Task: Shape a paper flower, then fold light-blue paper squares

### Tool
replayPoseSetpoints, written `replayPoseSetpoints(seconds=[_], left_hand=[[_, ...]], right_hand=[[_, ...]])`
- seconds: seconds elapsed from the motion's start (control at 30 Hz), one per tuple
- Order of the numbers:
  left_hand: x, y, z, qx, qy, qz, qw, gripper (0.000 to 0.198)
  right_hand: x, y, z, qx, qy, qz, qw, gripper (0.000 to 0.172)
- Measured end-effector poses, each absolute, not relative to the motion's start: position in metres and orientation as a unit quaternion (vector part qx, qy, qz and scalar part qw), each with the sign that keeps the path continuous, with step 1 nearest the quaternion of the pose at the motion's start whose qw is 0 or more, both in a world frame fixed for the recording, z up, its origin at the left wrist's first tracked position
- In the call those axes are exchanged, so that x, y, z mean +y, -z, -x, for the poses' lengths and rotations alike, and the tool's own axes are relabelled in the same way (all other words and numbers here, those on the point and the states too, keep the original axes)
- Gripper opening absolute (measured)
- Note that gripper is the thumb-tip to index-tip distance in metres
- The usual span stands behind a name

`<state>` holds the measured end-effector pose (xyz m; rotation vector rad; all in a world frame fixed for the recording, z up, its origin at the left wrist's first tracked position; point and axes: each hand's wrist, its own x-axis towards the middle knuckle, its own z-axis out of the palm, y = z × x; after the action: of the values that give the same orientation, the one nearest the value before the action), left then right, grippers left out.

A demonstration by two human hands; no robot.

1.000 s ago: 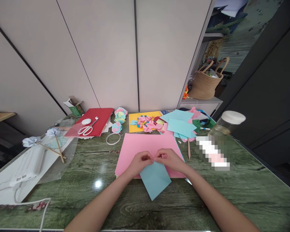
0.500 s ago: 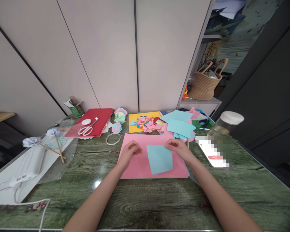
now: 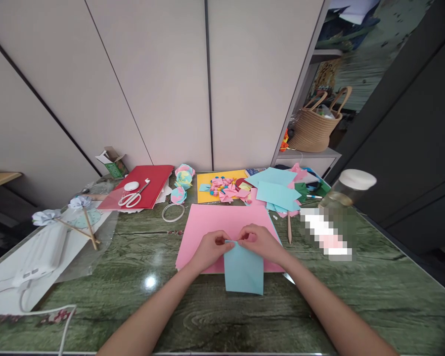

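A light blue sheet of paper hangs between my hands, its top edge pinched in both. My left hand is closed on the top left corner. With fingertips close beside the left ones, my right hand grips the same top edge. Beneath my hands lies a stack of pink paper, partly covered by them. The blue sheet reaches down past the near edge of that stack, over the green table.
Behind the pink stack are a yellow sheet with small folded papers and more blue paper. White scissors rest on a red folder. At right stand a lidded jar and a pixelated phone; a wooden stick lies nearer.
My left hand has moved right and taken hold of the blue paper's top edge. The sheet has come down and nearer to me. My right hand has shifted left and lower.
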<state>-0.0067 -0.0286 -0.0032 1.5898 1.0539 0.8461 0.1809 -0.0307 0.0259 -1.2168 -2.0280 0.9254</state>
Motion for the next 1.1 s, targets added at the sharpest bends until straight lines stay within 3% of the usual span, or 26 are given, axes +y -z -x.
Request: replayPoseSetpoints(seconds=[0.43,0.67,0.83,1.1], left_hand=[[-0.018,-0.003,0.02,0.442,-0.42,-0.648,0.456,0.017],[-0.005,-0.008,0.037,0.443,-0.463,-0.565,0.52,0.022],[-0.013,-0.003,0.023,0.436,-0.433,-0.557,0.559,0.023],[-0.025,-0.001,0.009,0.401,-0.371,-0.628,0.554,0.018]], right_hand=[[-0.016,-0.027,-0.205,-0.74,-0.366,0.482,0.293,0.008],[-0.007,-0.027,-0.217,-0.705,-0.359,0.516,0.329,0.012],[-0.013,-0.025,-0.202,-0.697,-0.425,0.458,0.353,0.022],[-0.025,-0.023,-0.186,-0.727,-0.407,0.464,0.301,0.016]])
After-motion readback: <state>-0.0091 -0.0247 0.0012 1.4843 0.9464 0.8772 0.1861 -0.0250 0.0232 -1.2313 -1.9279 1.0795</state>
